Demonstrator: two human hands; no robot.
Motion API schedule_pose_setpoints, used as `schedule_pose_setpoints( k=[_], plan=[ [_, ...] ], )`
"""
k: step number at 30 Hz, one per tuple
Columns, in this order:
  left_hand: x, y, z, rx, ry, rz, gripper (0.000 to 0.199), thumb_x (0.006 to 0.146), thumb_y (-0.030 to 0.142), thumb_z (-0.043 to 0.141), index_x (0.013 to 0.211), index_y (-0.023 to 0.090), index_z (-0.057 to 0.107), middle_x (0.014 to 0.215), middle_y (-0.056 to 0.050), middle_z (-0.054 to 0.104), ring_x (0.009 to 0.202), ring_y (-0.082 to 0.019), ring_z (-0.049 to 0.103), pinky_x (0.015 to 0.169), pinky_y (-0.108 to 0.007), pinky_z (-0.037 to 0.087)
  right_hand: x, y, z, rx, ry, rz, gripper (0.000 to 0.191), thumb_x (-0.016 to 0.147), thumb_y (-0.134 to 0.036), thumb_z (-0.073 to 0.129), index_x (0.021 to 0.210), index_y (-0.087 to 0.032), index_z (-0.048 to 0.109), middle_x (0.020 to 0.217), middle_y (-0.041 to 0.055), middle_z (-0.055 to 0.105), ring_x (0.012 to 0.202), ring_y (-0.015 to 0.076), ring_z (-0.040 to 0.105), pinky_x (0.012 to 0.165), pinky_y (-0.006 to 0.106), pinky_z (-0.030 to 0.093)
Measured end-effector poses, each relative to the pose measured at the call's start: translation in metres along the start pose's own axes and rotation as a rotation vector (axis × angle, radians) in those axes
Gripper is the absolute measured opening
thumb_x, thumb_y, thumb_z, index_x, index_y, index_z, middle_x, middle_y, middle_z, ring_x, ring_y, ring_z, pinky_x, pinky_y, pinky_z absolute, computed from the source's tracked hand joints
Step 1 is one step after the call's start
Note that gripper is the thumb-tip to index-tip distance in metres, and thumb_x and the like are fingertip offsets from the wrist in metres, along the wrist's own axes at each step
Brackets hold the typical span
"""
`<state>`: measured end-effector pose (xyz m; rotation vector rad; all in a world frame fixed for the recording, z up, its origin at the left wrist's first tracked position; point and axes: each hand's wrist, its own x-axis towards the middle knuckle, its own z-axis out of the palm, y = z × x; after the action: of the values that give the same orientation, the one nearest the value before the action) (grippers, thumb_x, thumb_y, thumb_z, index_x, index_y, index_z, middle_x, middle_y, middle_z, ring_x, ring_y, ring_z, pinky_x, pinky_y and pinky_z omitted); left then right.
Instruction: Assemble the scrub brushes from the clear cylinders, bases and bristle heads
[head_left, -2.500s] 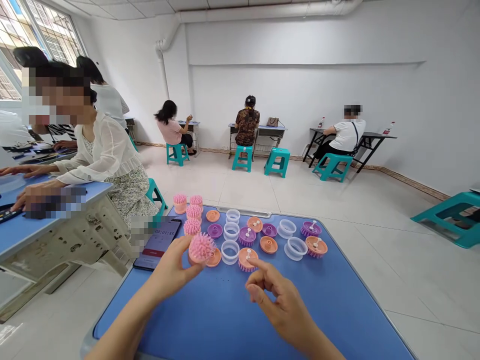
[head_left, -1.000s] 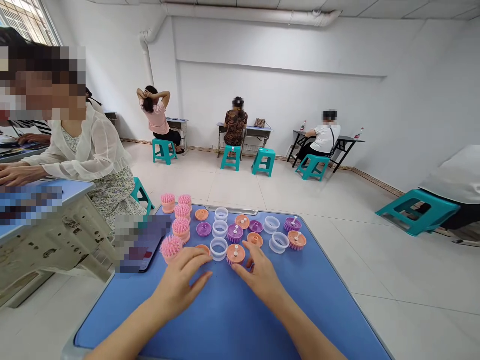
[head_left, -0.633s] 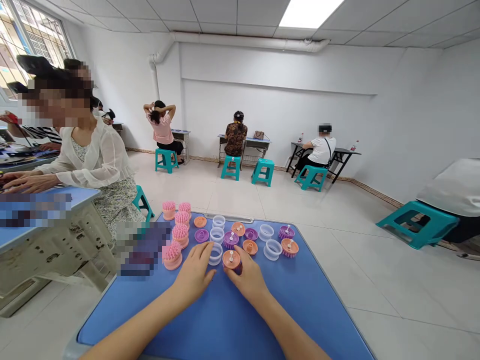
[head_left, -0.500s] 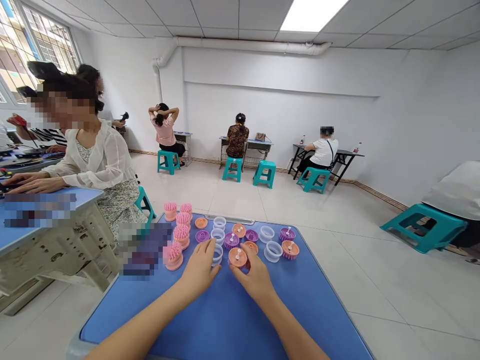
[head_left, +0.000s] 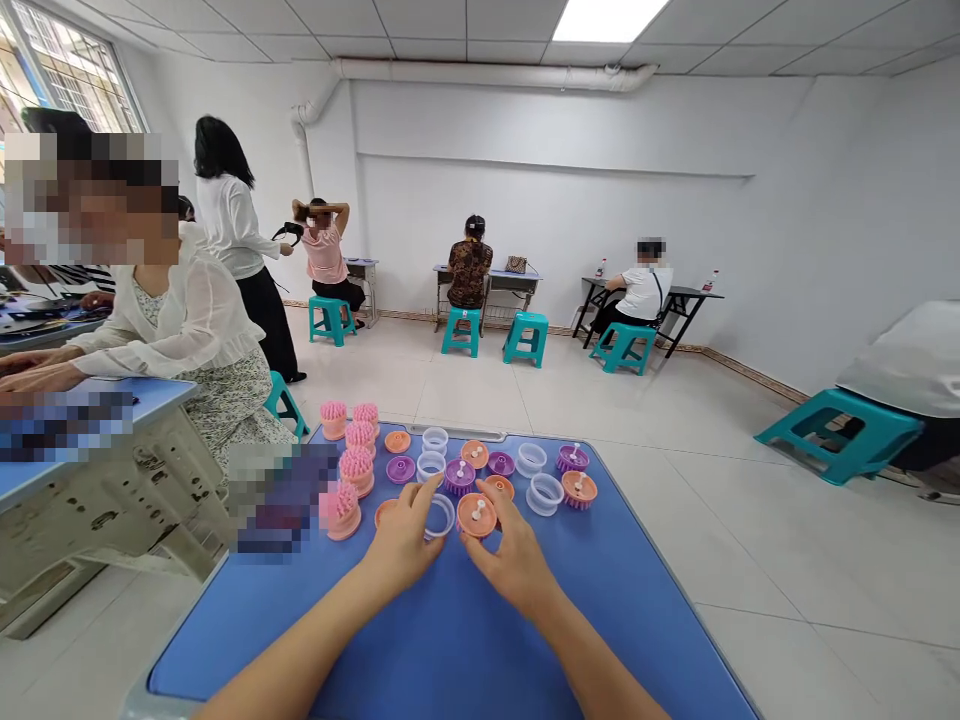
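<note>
My right hand (head_left: 521,560) pinches an orange-backed brush head (head_left: 478,516) between thumb and fingers; a white stem stands up from its middle, and purple bristles show beneath the rim. At 9 o'clock of it, just beside, the thumb and fingers of my left hand (head_left: 400,545) are curved around a clear ring (head_left: 441,515); I cannot tell whether that grip is pressing on it. Ring and head are apart, not joined.

About half of the work looks done, as I judge it. Five pink-bristled brushes (head_left: 356,470) stand upright on the blue worktop (head_left: 450,640), from 9 to 10 o'clock of my right grip, and look complete.

The rest lies as loose parts, which I count as five sets. Towards 10 and 11 o'clock are an orange cap (head_left: 397,441), a purple cap (head_left: 400,469) and another orange one partly covered by my left hand, then two more clear rings (head_left: 434,440). Near 12 o'clock sit a purple-backed head (head_left: 460,474) and a second orange-backed one (head_left: 474,454), both with white stems. Around 1 o'clock are a further purple cap (head_left: 501,463) and an orange one partly behind my right fingers. Between 2 and 3 o'clock wait two clear rings, plus one purple-backed and one orange-backed head. None of these parts is joined to a ring.
</note>
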<state>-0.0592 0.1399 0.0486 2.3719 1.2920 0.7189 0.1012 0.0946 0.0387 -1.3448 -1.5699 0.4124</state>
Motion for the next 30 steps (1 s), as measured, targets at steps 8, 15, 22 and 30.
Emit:
schedule_pose_setpoints(
  k=[8, 15, 22, 30],
  plan=[
    [-0.008, 0.011, -0.019, -0.700, 0.036, 0.007, 0.066, 0.069, 0.020, 0.062, 0.128, 0.022, 0.032, 0.107, -0.006, 0.058, 0.100, -0.020, 0.057, 0.092, -0.037, 0.044, -0.002, -0.022, -0.016, 0.424, -0.128, 0.143, 0.060, 0.065, -0.024, 0.068, 0.120, -0.022, 0.043, 0.098, 0.0058, 0.064, 0.088, 0.0203, 0.063, 0.080, 0.034, 0.051],
    [-0.008, 0.020, -0.025, -1.026, -0.046, -0.166, 0.053, 0.058, 0.029, 0.074, 0.104, 0.018, 0.050, 0.104, -0.009, 0.062, 0.101, -0.024, 0.057, 0.084, -0.036, 0.047, 0.001, -0.020, -0.019, 0.610, -0.094, 0.215, 0.054, 0.059, -0.038, 0.076, 0.103, -0.024, 0.047, 0.090, 0.0043, 0.062, 0.082, 0.0210, 0.062, 0.073, 0.033, 0.051],
    [-0.010, 0.018, -0.020, -1.246, -0.114, -0.197, 0.045, 0.063, 0.032, 0.075, 0.101, 0.021, 0.053, 0.098, -0.003, 0.062, 0.094, -0.018, 0.056, 0.077, -0.027, 0.045, 0.003, -0.020, -0.016, 0.704, -0.087, 0.265, 0.049, 0.058, -0.046, 0.075, 0.097, -0.025, 0.055, 0.087, 0.0033, 0.061, 0.081, 0.0210, 0.060, 0.068, 0.031, 0.051],
    [-0.010, 0.015, -0.021, -1.524, -0.164, -0.255, 0.041, 0.072, 0.046, 0.066, 0.104, 0.022, 0.058, 0.102, -0.003, 0.062, 0.095, -0.018, 0.058, 0.089, -0.032, 0.043, 0.002, -0.016, -0.017, 0.811, -0.082, 0.341, 0.049, 0.064, -0.045, 0.072, 0.107, -0.026, 0.056, 0.101, 0.0050, 0.060, 0.096, 0.0228, 0.057, 0.087, 0.039, 0.045]
  ],
)
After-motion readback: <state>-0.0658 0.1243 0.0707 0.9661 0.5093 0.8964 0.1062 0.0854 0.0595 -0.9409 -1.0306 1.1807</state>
